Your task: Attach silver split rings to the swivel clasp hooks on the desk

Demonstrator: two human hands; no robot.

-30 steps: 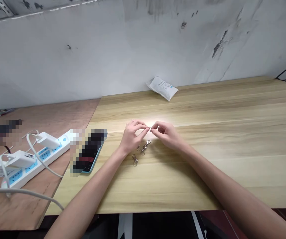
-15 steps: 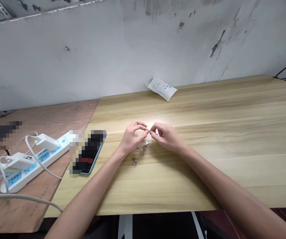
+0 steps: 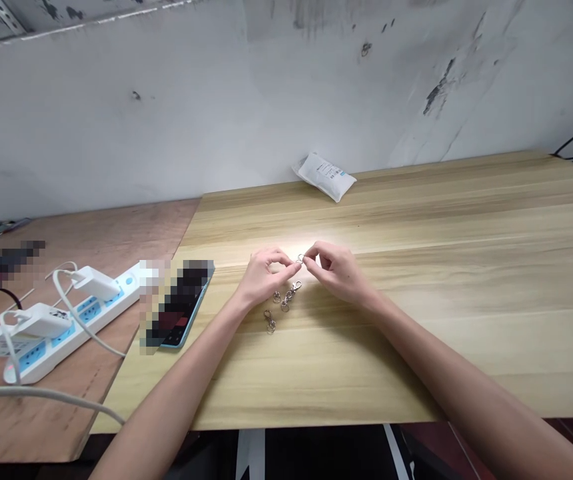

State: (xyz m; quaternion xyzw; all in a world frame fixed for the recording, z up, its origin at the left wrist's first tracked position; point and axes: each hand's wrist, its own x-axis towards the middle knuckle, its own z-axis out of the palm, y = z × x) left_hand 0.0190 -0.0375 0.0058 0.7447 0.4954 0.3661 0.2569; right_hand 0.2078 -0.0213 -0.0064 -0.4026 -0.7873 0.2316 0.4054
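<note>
Between my two hands a small metal key ring (image 3: 300, 258) shows at the fingertips. My left hand (image 3: 265, 273) pinches it from the left with thumb and fingers. From the other side, my right hand (image 3: 335, 268) pinches it too, its fingers curled. Whether a second part is attached to the ring is too small to make out. Just below my left hand lie metal lobster clasps with rings: one clasp (image 3: 291, 295) points up and right, and another clasp (image 3: 269, 322) is nearer the front. A small ring (image 3: 276, 297) sits beside them, partly by my left wrist.
A white plastic packet (image 3: 325, 177) lies at the back by the wall. On the left are a phone (image 3: 191, 310) with a blurred screen and a white power strip (image 3: 81, 327) with chargers and cables. The wooden table (image 3: 466, 267) meets a brown board (image 3: 131, 230).
The ring at my fingertips has come into plain view between the two hands. My right hand has shifted and turned slightly. The clasps on the table lie as before.
</note>
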